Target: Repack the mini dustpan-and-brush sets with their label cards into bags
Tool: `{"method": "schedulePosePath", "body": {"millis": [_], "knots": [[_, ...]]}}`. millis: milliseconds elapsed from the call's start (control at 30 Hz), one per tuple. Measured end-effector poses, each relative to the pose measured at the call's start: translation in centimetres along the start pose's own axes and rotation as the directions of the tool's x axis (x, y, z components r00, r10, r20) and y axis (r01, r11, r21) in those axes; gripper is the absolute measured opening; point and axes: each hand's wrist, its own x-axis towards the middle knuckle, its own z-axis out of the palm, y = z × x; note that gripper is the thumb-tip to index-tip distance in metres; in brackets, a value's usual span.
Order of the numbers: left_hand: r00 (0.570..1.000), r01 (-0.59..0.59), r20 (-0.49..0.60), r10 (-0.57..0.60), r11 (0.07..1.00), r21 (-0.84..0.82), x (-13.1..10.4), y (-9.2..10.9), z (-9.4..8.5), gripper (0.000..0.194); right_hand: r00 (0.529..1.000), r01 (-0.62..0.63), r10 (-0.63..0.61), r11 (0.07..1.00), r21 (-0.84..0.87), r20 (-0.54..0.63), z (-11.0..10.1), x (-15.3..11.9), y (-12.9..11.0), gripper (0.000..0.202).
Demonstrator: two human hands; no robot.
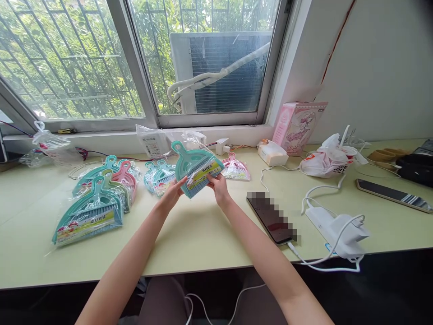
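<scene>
A teal dustpan and brush set [194, 164] with a yellow label is raised above the table between my two hands, its handle pointing up and to the left. My left hand [173, 194] grips its lower left edge. At the lower right edge, my right hand [219, 187] pinches it with the thumb on the front. Left of my arms lies a group of wrapped dustpan sets: a large teal one [89, 216] in front, with green, pink and teal ones behind. Smaller teal sets [159, 176] lie behind my left hand, and a small pink set [233, 168] is beyond my right hand.
On the right are a phone [272, 219] on a cable, a white power strip [338, 230], another phone [394, 195] and a plastic bag [326, 158]. A tissue pack [272, 152] and a pink box [299, 128] stand near the window. Clear packaging [152, 142] leans against the sill.
</scene>
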Motion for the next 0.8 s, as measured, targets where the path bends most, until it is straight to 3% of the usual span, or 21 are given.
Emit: {"method": "schedulePosePath", "body": {"millis": [333,633,800], "knots": [[0.967,-0.244,-0.033,0.253,0.954,0.171,-0.6,0.9,1.6,0.103,0.997,-0.067,0.068,0.996,0.055,-0.024,0.5,-0.5,-0.3,0.019],[0.923,-0.326,-0.149,0.354,0.928,0.182,-0.4,0.3,2.0,0.090,0.980,-0.199,0.201,0.978,0.068,-0.012,0.6,-0.4,-0.7,0.011],[0.938,-0.310,-0.094,0.333,0.930,0.195,-0.6,0.1,2.5,0.101,0.943,-0.276,0.295,0.952,0.135,-0.155,0.1,0.1,-0.8,0.014]]}}
